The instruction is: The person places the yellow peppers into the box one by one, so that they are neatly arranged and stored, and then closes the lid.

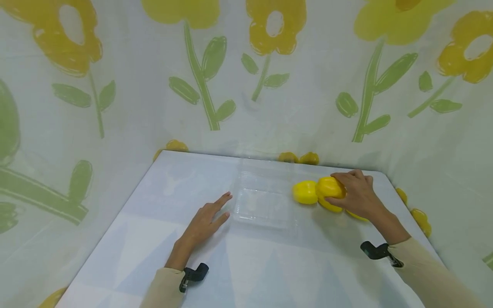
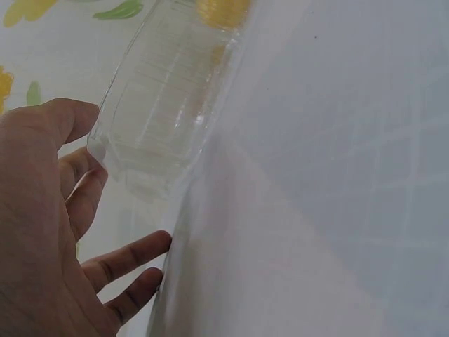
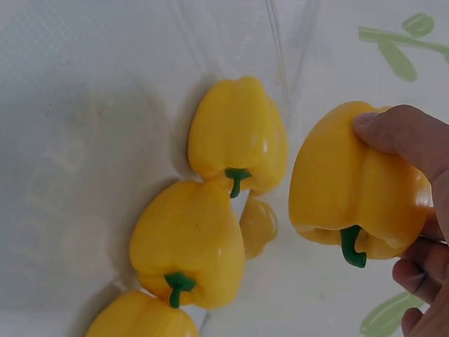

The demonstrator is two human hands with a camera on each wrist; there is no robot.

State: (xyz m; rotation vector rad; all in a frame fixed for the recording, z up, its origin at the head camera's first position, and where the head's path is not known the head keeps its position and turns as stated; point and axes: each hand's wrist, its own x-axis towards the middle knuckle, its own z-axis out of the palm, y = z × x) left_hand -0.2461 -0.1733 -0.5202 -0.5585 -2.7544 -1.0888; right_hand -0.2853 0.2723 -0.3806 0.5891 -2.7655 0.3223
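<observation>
Fingers of the left hand (image 1: 204,222) lay straight and relaxed on the white surface (image 1: 154,222), holding nothing, just beside the clear plastic tray (image 1: 265,205). Right of the tray sat a yellow pepper (image 1: 305,192), and next to it the right hand (image 1: 356,194) gripped another yellow pepper (image 1: 329,190).

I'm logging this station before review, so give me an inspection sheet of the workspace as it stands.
Surface: pale table, patterned with faint triangles.
Job's things: clear plastic tray mid-table; yellow peppers in a cluster to its right.
Clutter: nothing seen.
Grips: right hand holds one pepper; left hand lies flat, fingers straight, beside the tray's left edge.
Cables: nothing seen; a black strap mount at each wrist.
Surroundings: flower-print sheet behind and at both sides.
</observation>
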